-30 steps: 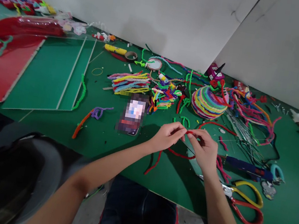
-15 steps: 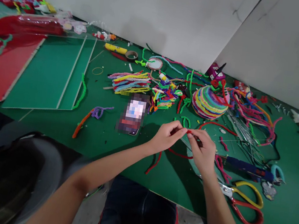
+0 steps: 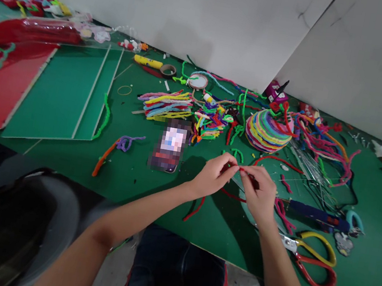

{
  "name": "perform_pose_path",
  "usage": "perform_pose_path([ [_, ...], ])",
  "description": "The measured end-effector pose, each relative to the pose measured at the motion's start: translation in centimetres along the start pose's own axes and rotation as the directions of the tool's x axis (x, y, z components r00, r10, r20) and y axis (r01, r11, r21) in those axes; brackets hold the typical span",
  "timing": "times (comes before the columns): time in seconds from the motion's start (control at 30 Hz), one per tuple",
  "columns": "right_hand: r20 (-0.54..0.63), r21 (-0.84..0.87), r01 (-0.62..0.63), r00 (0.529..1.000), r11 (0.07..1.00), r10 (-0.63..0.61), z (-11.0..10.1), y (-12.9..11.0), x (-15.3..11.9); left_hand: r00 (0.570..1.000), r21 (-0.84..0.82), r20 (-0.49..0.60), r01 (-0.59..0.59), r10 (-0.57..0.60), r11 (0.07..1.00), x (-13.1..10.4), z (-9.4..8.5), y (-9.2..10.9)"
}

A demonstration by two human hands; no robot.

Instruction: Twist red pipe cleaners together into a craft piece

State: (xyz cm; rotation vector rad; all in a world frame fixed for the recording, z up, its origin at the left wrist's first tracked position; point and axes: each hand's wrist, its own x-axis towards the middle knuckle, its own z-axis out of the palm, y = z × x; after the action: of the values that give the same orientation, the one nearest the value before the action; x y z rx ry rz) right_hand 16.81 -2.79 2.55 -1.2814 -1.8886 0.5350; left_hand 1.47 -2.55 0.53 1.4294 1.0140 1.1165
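Both hands meet just right of the frame's centre, above the green worktop (image 3: 63,161). The left hand (image 3: 213,176) and the right hand (image 3: 259,193) each have their fingers pinched together on a red pipe cleaner (image 3: 241,169), which shows as a short red stretch between the two sets of fingertips. A longer red tail (image 3: 194,209) curves down and left beneath the left wrist; whether it belongs to the same piece cannot be told.

The step in hand looks like twisting or bending the red stem at the spot between the two pinches. The next move would call for a firm hold on one side while the other turns, with the grips close together so the bend stays tight.

Just right of the right hand lie yellow- and red-handled scissors (image 3: 314,261). A phone (image 3: 170,147) lies left of the hands, with loose coloured stems (image 3: 166,104) above it and a multicoloured coiled dome (image 3: 268,129) in the upper right.
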Motion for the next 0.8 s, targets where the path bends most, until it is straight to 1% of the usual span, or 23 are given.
perform_pose_path([
  [0.1, -0.003, -0.035, 0.025, 1.0, 0.999, -0.025, 0.1, 0.0, 0.0, 1.0, 0.084, -0.003, -0.009, 0.009, 0.996, -0.1, 0.0, 0.1],
  [0.17, -0.01, -0.063, 0.053, 0.999, 0.997, -0.054, 0.2, 0.0, -0.1, 1.0, 0.104, -0.007, -0.011, 0.012, 0.994, -0.1, -0.1, 0.2],
  [0.27, -0.023, -0.089, 0.092, 0.995, 0.992, -0.094, 0.2, 0.0, -0.1, 1.0, 0.083, 0.013, 0.007, -0.008, 0.996, 0.0, -0.2, 0.4],
  [0.37, -0.028, -0.111, 0.093, 0.995, 0.989, -0.097, 0.2, 0.1, -0.1, 0.998, 0.053, 0.033, 0.056, -0.058, 0.997, 0.1, -0.3, 0.4],
  [0.5, -0.034, -0.123, 0.089, 0.995, 0.988, -0.093, 0.1, 0.3, 0.0, 0.992, -0.017, 0.069, 0.109, -0.108, 0.994, 0.2, -0.3, 0.0],
  [0.67, -0.019, -0.125, 0.115, 0.993, 0.985, -0.119, 0.0, 0.4, 0.0, 0.982, -0.157, 0.117, 0.163, -0.146, 0.974, 0.6, -0.5, -0.4],
  [0.8, -0.01, -0.15, 0.16, 0.986, 0.976, -0.164, -0.1, 0.3, -0.1, 0.956, -0.29, 0.188, 0.273, -0.225, 0.917, 1.0, -0.7, -0.1],
])
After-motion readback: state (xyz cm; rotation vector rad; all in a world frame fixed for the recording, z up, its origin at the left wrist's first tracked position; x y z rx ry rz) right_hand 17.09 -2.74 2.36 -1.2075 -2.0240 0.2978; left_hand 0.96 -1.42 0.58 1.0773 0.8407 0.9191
